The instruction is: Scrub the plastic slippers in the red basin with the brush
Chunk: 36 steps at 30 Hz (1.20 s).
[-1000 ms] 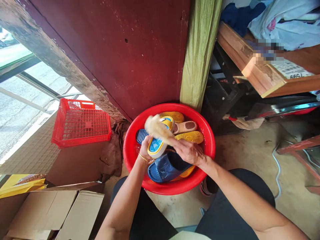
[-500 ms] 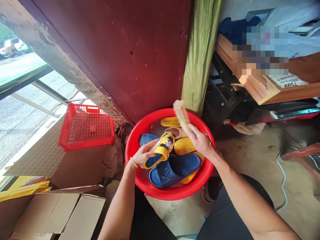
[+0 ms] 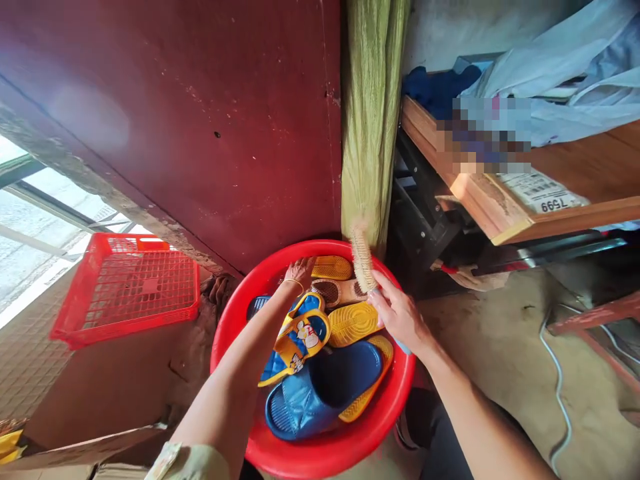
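Observation:
A round red basin [image 3: 320, 460] holds several slippers. A large blue slipper [image 3: 305, 407] lies at its front, overlapping a yellow one. To its upper left rests a yellow and blue cartoon slipper [image 3: 300, 340]. Yellow soles [image 3: 353, 325] and a beige slipper [image 3: 340, 292] lie behind. My left hand [image 3: 301, 270] reaches to the basin's back left, beside the yellow sole at the back; its fingertips are hard to make out. My right hand [image 3: 397, 313] is closed round the handle of a pale-bristled brush [image 3: 363, 260], held above the basin's right side.
At the left stands a red plastic crate [image 3: 125, 287] on cardboard. A dark red panel [image 3: 200, 133] and a green curtain [image 3: 373, 133] rise behind the basin. A wooden table [image 3: 515, 223] is at the right, with a cable on the floor.
My left hand has let go of the cartoon slipper, which now lies in the basin, and has moved to the back left. The brush stays in my right hand. The view has shifted.

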Available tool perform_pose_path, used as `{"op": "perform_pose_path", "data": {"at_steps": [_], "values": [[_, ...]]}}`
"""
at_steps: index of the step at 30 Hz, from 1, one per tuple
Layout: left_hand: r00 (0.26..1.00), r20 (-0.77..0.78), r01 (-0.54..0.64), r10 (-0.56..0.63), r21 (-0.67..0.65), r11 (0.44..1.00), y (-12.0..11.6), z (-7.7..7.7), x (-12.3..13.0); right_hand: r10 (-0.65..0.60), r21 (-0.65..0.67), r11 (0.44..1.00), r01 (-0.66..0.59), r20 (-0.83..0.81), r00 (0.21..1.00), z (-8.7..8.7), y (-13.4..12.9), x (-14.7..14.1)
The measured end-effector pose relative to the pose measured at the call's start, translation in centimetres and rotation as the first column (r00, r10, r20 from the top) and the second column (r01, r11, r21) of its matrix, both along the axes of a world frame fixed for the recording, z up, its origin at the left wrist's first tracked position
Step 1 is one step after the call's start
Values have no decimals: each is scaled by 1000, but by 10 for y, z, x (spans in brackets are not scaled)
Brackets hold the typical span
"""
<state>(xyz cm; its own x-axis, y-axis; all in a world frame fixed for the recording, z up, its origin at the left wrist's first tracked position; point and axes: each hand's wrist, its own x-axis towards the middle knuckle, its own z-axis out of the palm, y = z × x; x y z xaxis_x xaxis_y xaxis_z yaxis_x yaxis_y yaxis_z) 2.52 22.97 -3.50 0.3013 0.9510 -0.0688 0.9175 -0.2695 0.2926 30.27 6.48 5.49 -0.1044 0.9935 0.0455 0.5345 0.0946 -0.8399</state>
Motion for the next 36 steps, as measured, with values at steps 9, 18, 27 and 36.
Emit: {"op": "perform_pose_path", "data": {"at_steps": [9,18,27,36], "values": [[982,-158,-114,104,-59,992,19,-54,2,18,27,999,-22,137,990,-5,5,3],[982,-181,-49,58,51,997,-30,13,-19,65,84,993,-78,142,988,-14,4,0],[917,233,-334,323,8,942,-109,63,-67,698,-196,716,-670,179,693,19,-53,-25],[454,650,-621,609,-259,739,-183,45,-96,666,-247,736,-630,432,608,5,-66,-49]]}}
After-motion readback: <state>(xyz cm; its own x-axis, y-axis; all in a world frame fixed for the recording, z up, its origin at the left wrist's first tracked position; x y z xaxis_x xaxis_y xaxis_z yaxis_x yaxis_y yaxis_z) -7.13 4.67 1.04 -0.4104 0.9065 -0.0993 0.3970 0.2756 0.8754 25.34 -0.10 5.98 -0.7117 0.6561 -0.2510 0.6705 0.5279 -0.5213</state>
